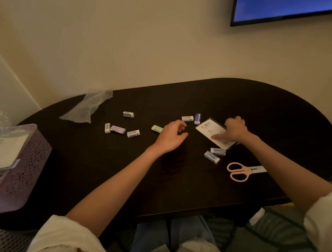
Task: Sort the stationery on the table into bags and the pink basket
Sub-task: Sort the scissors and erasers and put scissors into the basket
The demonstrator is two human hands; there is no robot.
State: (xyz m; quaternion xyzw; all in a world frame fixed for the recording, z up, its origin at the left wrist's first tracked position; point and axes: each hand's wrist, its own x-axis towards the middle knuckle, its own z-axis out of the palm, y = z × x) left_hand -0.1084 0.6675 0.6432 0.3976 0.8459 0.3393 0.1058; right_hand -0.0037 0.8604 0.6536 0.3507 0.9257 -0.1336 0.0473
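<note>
White card packet, flat, light, likely slippery: lift by an edge. Right hand curls onto it, grip uncertain; left hand loosely open, empty.

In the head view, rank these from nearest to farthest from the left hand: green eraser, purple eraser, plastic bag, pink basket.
From the left hand:
1. green eraser, just beside the hand, on its left.
2. purple eraser, further left, mid-table.
3. plastic bag, at the table's far left edge.
4. pink basket, at the table's left end.
</note>
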